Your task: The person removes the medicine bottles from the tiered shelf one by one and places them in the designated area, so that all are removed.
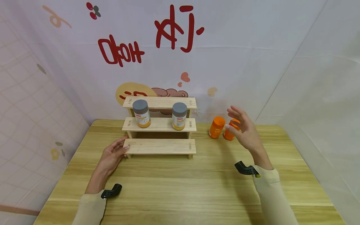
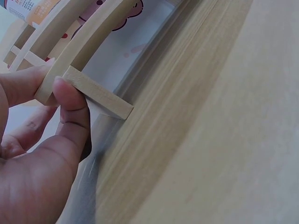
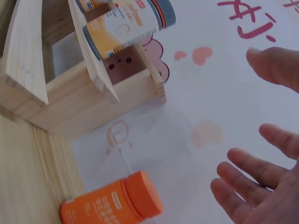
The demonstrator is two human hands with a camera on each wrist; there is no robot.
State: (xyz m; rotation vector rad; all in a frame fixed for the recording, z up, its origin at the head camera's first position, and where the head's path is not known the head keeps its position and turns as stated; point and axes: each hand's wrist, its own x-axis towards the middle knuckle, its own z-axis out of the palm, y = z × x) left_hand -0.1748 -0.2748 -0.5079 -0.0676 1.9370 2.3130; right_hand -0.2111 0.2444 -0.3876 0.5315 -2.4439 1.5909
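A three-tier wooden shelf [image 1: 159, 147] stands on the table near the back wall. On its middle tier are two grey-lidded jars, the left jar [image 1: 142, 114] and the right jar [image 1: 179, 116], set apart. My left hand [image 1: 113, 154] pinches the left end of the lowest board [image 2: 70, 51] between thumb and fingers. To the right of the shelf stand two orange bottles, the nearer-left bottle [image 1: 216, 127] and the right bottle [image 1: 229, 133], partly hidden by my right hand. My right hand [image 1: 245, 131] hovers beside them with fingers spread, holding nothing.
The wood-grain table [image 1: 180, 184] extends in front of the shelf. A white printed cloth [image 1: 247, 62] hangs behind and at both sides. Both wrists carry a black camera mount [image 1: 246, 168].
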